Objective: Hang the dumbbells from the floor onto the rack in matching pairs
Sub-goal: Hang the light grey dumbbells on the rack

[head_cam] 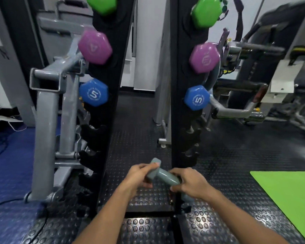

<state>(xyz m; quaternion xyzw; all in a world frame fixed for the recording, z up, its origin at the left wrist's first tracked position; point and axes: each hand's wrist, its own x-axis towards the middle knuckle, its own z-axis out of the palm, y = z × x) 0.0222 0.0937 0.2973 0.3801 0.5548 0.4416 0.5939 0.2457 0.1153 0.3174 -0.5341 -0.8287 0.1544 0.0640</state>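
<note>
Far left stood a grey machine frame (46, 120) on the blue floor. Next came the rack's left post (111, 106), carrying a green (102, 4), a purple (95, 47) and a blue dumbbell (93, 92), with bare black hooks (93, 136) below them. In the gap between the posts, low over the studded floor mat (144, 224), the left hand (137, 176) gripped one head of a grey dumbbell (161, 174), its fingers (153, 165) curled over that head. The dumbbell's long axis ran from upper left to lower right, tilted across the gap. The right hand (190, 184) wrapped the bar's other end, fingers closed round it, hiding the far head. The right post (180, 106) held matching green (207, 12), purple (204, 58) and blue (197, 98) weights. Another grey shape (187, 198), blurred and possibly a dumbbell, sat below the right hand. A green mat (289, 194) lay far right. Judged from this, the free hooks lay above and beyond both hands, the left post's nearer the left hand.
</note>
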